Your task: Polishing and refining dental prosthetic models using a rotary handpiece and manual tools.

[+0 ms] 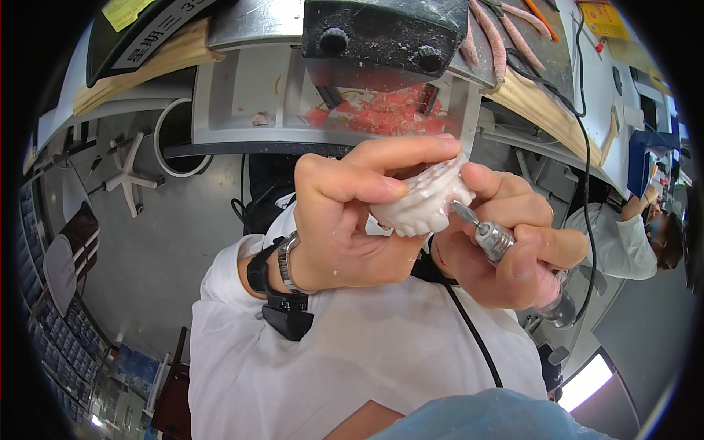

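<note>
Above the front of an open drawer, my left hand [341, 220] is closed round a white dental model [418, 202] with a row of teeth, thumb and fingers gripping its edges. My right hand [506, 238] grips a silver rotary handpiece [494, 240] like a pen. The handpiece's metal bur [465, 213] points at the model's right side and appears to touch it. Fingertips of the right hand also rest against the model's upper right edge. Part of the handpiece is hidden behind my fingers.
Beyond my hands, the pulled-out drawer [242, 92] holds pink shavings [374, 110] below a dusty black box [378, 44]. Pink-handled pliers [499, 37] lie at the back right. A black cable [587, 147] hangs down the right; another person [616, 242] works there. A bin [174, 139] stands left.
</note>
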A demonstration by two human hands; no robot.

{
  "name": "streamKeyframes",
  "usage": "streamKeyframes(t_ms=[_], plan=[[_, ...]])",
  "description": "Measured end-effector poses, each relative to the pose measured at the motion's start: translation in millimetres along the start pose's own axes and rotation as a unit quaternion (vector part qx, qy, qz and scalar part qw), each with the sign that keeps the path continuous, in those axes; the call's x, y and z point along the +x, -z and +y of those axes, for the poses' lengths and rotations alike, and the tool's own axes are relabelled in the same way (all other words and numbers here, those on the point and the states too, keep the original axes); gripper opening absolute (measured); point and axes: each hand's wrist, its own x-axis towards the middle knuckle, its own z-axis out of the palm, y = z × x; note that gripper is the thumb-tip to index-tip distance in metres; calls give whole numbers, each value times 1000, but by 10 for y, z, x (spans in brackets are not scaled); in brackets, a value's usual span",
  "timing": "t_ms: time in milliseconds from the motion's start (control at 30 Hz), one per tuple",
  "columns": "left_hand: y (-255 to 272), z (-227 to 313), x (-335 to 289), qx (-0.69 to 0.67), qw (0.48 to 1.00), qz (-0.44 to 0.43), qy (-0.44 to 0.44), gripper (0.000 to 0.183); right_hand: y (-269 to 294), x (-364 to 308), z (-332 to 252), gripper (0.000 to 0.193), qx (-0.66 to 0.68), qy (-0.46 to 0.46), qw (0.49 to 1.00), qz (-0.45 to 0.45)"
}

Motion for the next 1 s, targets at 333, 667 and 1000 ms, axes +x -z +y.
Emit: streamKeyframes(t_ms=[333, 667, 1000], plan=[[-29, 29, 19, 61, 998, 11, -3, 49, 70, 17, 3, 8, 0, -8, 999, -44], [-45, 17, -11, 11, 1000, 15, 7, 52, 59, -15, 11, 8, 24, -16, 999, -14], [-63, 6, -17, 2, 1000, 14, 11, 52, 99, -39, 6, 7, 37, -9, 999, -16]])
